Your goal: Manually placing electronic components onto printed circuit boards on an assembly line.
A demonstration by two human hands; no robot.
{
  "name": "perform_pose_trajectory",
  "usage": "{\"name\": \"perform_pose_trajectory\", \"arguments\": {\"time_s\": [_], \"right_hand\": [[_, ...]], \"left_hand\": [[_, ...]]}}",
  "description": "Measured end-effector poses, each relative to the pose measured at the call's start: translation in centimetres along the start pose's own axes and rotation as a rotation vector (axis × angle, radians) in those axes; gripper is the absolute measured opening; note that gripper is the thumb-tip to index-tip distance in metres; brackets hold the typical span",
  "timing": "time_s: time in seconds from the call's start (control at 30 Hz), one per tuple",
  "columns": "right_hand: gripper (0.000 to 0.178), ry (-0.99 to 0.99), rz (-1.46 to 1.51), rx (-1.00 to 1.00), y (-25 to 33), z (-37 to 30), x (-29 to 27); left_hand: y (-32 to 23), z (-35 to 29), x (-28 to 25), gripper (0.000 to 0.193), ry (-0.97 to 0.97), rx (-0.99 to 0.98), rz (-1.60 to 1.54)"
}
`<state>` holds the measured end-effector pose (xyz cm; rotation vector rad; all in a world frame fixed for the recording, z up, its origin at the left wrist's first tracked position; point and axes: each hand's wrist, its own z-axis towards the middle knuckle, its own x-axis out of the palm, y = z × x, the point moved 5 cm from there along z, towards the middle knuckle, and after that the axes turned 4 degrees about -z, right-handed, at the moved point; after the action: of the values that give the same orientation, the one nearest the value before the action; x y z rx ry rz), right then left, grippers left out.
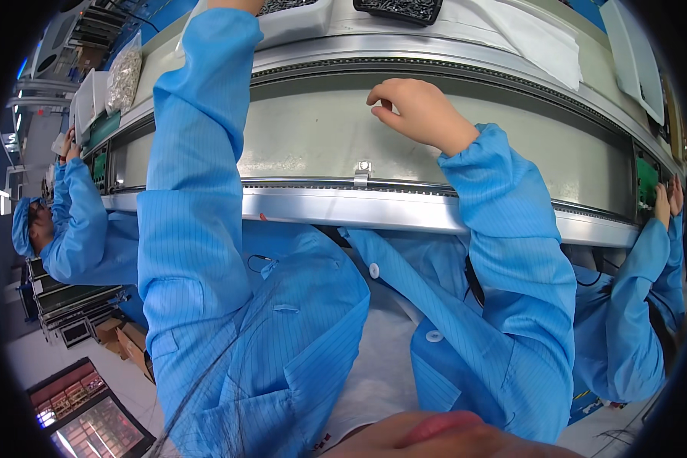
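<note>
My left arm reaches far forward, and only the wrist end of my left hand (237,4) shows at the top edge; its fingers are out of view. Closest to it is a white bin (301,24) of small dark parts. My right hand (420,111) hovers over the conveyor (305,137), fingers loosely bent, with a gap between thumb and forefinger. Nothing shows in it. Beyond the far rail sits a black tray (398,17) of small dark pieces.
A small metal bracket (362,174) stands on the near rail (359,208). White sheeting (538,46) lies at the far right. Co-workers work on both sides; the right one's hands (664,202) are at a green circuit board (647,182). A bag of pale pieces (124,76) stands far left.
</note>
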<state>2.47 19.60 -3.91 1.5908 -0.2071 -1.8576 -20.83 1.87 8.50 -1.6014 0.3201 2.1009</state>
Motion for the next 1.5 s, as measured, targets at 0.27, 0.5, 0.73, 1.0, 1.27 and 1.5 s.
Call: {"name": "perform_pose_trajectory", "arguments": {"time_s": [0.27, 0.5, 0.73, 1.0, 1.27, 1.5], "right_hand": [[0.025, -0.157, 0.707, 0.16, 0.7, -0.5, -0.3], [0.032, -0.178, 1.036, 0.218, 0.7, -0.6, -0.6], [0.024, -0.201, 0.982, 0.297, 0.9, -0.9, 0.4], [0.022, -0.243, 1.003, 0.326, 1.0, -1.1, 0.2], [0.022, -0.173, 0.795, 0.301, -0.1, -0.9, 0.1], [0.02, -0.267, 0.788, 0.289, 0.1, -1.1, -0.3]], "left_hand": [[-10.2, -14.6, 2.7, 0.027, -0.517, 0.402, -0.683], [-12.4, -17.0, 2.5, 0.047, -0.426, 0.604, -0.579], [-11.6, -17.1, 4.7, 0.056, -0.34, 0.601, -0.753], [-11.1, -17.1, 4.9, 0.036, -0.305, 0.406, -1.025], [-10.3, -16.5, 5.5, 0.019, -0.171, 0.573, -1.033], [-10.4, -16.8, 4.9, 0.014, -0.142, 0.425, -1.058]]}}
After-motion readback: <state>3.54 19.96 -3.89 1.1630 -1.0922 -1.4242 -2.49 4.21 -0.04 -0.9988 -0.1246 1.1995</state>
